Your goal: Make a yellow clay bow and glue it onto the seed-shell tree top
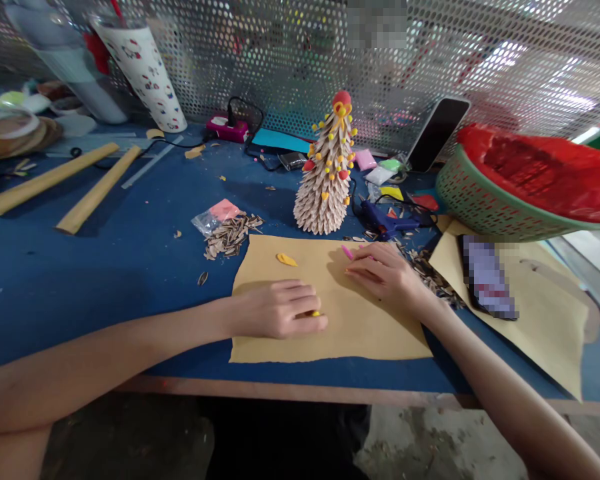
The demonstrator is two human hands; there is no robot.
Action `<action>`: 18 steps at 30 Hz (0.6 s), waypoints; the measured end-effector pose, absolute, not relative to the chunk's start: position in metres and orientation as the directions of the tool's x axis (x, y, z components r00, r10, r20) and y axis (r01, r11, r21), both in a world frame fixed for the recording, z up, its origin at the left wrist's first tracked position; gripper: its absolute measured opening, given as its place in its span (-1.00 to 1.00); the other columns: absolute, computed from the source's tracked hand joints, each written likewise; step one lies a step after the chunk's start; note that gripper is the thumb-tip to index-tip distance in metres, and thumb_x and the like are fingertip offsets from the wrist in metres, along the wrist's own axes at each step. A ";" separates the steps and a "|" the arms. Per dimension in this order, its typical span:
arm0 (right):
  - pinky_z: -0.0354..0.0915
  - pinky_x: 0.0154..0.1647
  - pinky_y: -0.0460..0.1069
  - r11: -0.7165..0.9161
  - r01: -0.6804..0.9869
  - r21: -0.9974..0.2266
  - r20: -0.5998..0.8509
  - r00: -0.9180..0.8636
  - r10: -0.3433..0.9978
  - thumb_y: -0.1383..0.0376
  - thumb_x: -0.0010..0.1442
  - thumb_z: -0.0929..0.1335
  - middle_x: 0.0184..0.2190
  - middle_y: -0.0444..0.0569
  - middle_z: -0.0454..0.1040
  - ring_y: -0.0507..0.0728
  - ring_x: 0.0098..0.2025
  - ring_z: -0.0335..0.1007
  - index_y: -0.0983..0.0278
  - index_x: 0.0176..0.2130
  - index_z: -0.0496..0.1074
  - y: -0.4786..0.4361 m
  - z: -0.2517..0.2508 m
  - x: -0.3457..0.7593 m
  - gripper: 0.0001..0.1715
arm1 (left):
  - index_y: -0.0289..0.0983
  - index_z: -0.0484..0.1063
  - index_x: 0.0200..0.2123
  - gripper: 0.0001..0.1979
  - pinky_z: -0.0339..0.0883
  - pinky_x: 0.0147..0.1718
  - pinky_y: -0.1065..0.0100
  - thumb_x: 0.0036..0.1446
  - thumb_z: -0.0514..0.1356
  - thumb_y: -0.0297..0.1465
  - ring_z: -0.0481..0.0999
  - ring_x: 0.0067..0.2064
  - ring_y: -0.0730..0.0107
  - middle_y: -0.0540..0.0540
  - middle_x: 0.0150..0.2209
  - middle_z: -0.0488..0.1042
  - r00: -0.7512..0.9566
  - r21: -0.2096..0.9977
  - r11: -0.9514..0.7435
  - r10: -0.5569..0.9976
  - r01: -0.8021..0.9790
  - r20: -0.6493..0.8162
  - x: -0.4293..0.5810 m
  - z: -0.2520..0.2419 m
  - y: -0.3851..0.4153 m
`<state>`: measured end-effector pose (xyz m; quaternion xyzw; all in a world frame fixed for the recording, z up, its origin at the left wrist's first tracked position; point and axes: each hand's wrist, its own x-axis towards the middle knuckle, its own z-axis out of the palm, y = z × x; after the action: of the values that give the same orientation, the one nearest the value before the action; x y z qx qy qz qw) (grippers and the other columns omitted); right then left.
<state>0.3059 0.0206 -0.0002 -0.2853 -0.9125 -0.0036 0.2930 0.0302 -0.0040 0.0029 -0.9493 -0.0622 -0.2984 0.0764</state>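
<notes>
My left hand (285, 310) rests palm down on a sheet of tan paper (265, 350), fingers curled. A small yellow clay piece (316, 313) shows between its fingers. My right hand (383, 270) is at the paper's far right part with its fingertips together; what they hold, if anything, is too small to make out. Just beyond those fingers lies a pink strip (347, 252), partly covered by the hand. A flattened yellow clay lump (287, 259) lies on the paper. Behind the paper stands a cone-shaped tree of pale seed shells (323, 193), decorated with red and yellow balls.
Seed shells (230, 237) lie beside a packet of coral clay (224, 209). A blue glue gun (387, 220) sits right of the tree. Farther right are a green basket (495, 207), a leaning phone (437, 133) and a blurred dark object (490, 277). Wooden sticks (100, 190) lie left.
</notes>
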 end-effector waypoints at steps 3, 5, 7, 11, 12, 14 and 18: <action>0.40 -0.18 0.07 0.851 0.497 -0.172 0.528 -0.682 0.505 0.39 0.29 0.40 -0.21 0.07 0.55 0.16 -0.15 0.49 0.27 -0.22 0.47 0.026 0.003 0.301 -0.97 | -0.28 0.52 -0.10 -0.84 0.44 -0.30 0.36 0.31 0.16 -0.53 0.50 -0.31 0.36 -0.06 -0.33 0.52 0.827 -0.082 -0.986 0.076 0.146 0.557 0.030 0.002 -0.003; 0.39 -0.19 0.08 0.867 0.470 -0.169 0.506 -0.713 0.485 0.39 0.31 0.38 -0.20 0.08 0.55 0.16 -0.16 0.49 0.27 -0.20 0.47 0.032 0.006 0.296 -0.96 | -0.30 0.50 -0.01 -0.74 0.46 -0.23 0.33 0.31 0.12 -0.59 0.53 -0.24 0.33 -0.11 -0.25 0.54 0.843 -0.080 -0.989 0.064 0.126 0.534 0.030 0.002 -0.003; 0.39 -0.20 0.08 0.884 0.441 -0.155 0.492 -0.742 0.456 0.40 0.33 0.35 -0.20 0.09 0.56 0.17 -0.17 0.49 0.28 -0.18 0.46 0.040 0.009 0.288 -0.94 | -0.30 0.49 0.04 -0.69 0.48 -0.19 0.33 0.31 0.09 -0.61 0.54 -0.20 0.32 -0.13 -0.21 0.56 0.854 -0.088 -0.989 0.054 0.116 0.517 0.029 0.002 -0.003; 0.39 -0.21 0.07 0.907 0.394 -0.151 0.470 -0.778 0.416 0.38 0.36 0.33 -0.25 0.07 0.57 0.16 -0.21 0.50 0.28 -0.21 0.45 0.057 0.010 0.268 -0.91 | -0.29 0.45 0.11 -0.66 0.49 -0.15 0.33 0.35 0.05 -0.60 0.56 -0.19 0.36 -0.09 -0.23 0.57 0.860 -0.089 -0.990 0.051 0.112 0.508 0.029 0.002 -0.002; 0.39 -0.21 0.07 0.909 0.390 -0.148 0.459 -0.787 0.413 0.37 0.36 0.32 -0.26 0.06 0.57 0.16 -0.21 0.50 0.29 -0.22 0.46 0.060 0.010 0.263 -0.90 | -0.31 0.44 0.11 -0.66 0.49 -0.14 0.34 0.36 0.03 -0.60 0.56 -0.20 0.37 -0.09 -0.24 0.58 0.858 -0.077 -0.991 0.056 0.111 0.511 0.029 0.001 -0.002; 0.39 -0.20 0.07 0.909 0.390 -0.144 0.446 -0.795 0.412 0.35 0.38 0.31 -0.26 0.07 0.56 0.16 -0.21 0.49 0.29 -0.22 0.46 0.065 0.008 0.255 -0.87 | -0.35 0.47 0.04 -0.70 0.49 -0.17 0.34 0.38 0.01 -0.59 0.56 -0.21 0.37 -0.10 -0.25 0.58 0.849 -0.044 -0.993 0.074 0.113 0.523 0.029 -0.001 -0.002; 0.40 -0.21 0.06 0.910 0.383 -0.156 0.463 -0.786 0.410 0.34 0.38 0.30 -0.26 0.08 0.55 0.16 -0.22 0.47 0.30 -0.22 0.47 0.069 0.005 0.246 -0.84 | -0.36 0.51 -0.13 -0.77 0.49 -0.21 0.33 0.38 0.04 -0.56 0.56 -0.23 0.34 -0.12 -0.24 0.59 0.826 0.014 -0.994 0.100 0.111 0.555 0.030 -0.003 -0.002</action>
<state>0.2461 0.0686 0.0051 -0.2100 -0.9446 0.0269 0.2509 0.0300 -0.0021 -0.0030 -0.9555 -0.0551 -0.2897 0.0096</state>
